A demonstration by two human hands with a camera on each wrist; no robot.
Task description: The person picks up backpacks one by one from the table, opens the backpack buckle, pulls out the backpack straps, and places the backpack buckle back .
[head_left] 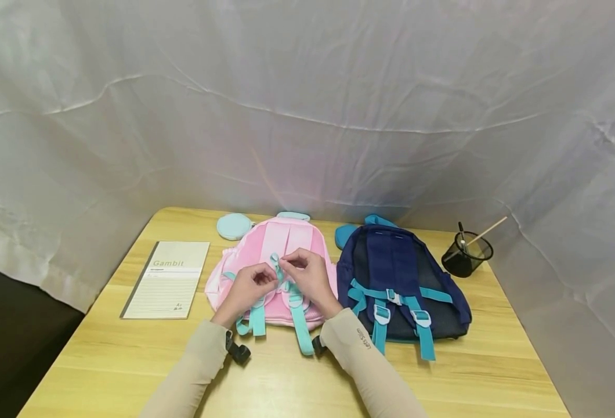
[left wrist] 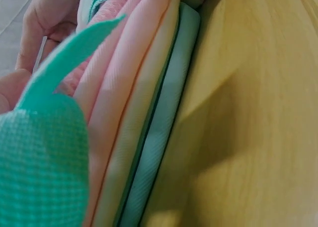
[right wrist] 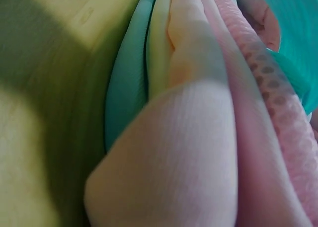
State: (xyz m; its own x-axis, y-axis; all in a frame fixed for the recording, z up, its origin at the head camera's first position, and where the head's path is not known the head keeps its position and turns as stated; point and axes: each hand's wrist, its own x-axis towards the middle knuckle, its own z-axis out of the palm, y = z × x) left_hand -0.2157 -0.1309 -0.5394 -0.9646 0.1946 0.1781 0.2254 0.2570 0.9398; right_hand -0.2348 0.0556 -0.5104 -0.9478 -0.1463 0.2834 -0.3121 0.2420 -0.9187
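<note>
Pink backpack (head_left: pixel 250 249), lying on wood-grain table (head_left: pixel 276 383). Left hand (head_left: pixel 250 287), right hand (head_left: pixel 310 276): both pinching its mint webbing strap (head_left: pixel 276 262).

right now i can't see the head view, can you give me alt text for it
A person's left hand and right hand pinch a teal strap over a pink backpack on a wooden table. A notebook lies to the left; to the right are a navy backpack and a black mesh pen holder.
</note>
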